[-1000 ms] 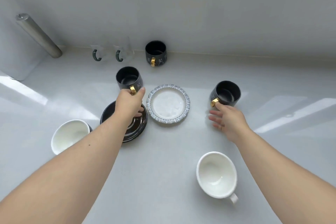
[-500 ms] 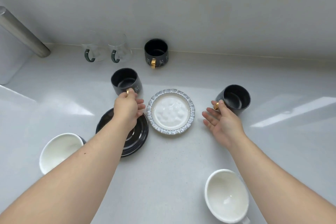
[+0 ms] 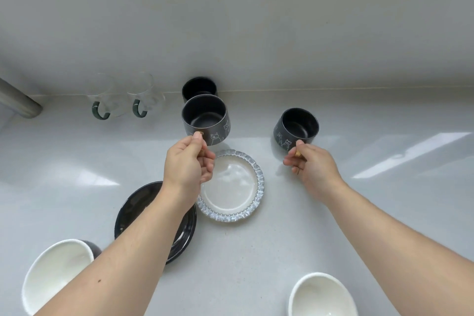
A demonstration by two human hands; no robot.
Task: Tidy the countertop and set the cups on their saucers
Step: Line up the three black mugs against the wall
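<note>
My left hand (image 3: 188, 165) pinches the gold handle of a black mug (image 3: 206, 120) and holds it raised above the counter, just behind a white saucer with a blue-grey rim (image 3: 232, 185). My right hand (image 3: 311, 165) grips the gold handle of a second black mug (image 3: 297, 128), off to the right of that saucer. A third black mug (image 3: 198, 86) stands against the back wall, partly hidden by the lifted one. A black saucer (image 3: 136, 210) lies under my left forearm. White cups sit at the lower left (image 3: 55, 272) and lower right (image 3: 319, 295).
Two clear glass mugs with green handles (image 3: 102, 100) (image 3: 143, 99) stand by the back wall on the left. A metal pipe (image 3: 18, 100) slants in at the far left edge. The white wall (image 3: 256, 20) closes off the rear of the counter.
My left hand has lifted its black mug up and to the right, in front of the rear mug. My right hand has closed on the other mug's handle.
</note>
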